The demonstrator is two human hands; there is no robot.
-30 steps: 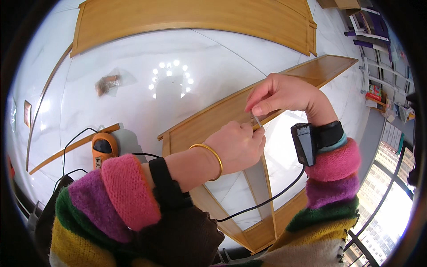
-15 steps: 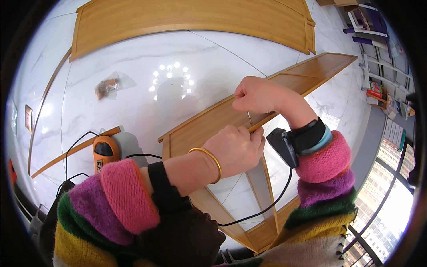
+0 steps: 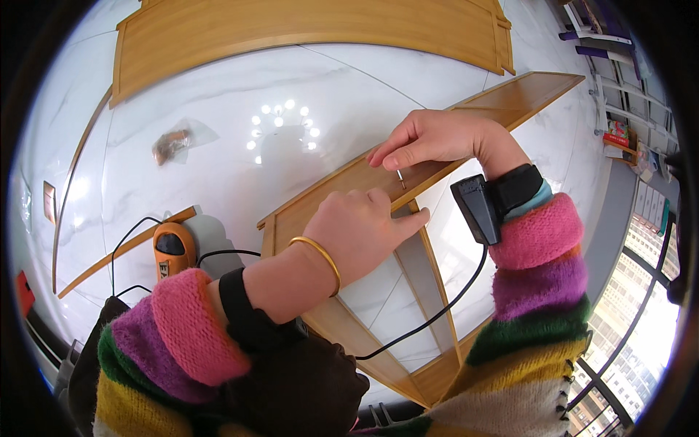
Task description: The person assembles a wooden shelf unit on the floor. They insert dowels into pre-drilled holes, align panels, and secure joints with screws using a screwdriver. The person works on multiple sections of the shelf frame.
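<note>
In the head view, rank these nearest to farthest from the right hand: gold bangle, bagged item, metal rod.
1. Metal rod, just below the right hand.
2. Gold bangle, at the base of the left hand.
3. Bagged item, on the floor to the left.

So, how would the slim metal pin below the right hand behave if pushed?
The metal pin looks straight and shiny, so probably stiff; being slender, likely light. Roughly upright on the wooden panel, it might tip if loosely seated.
</note>
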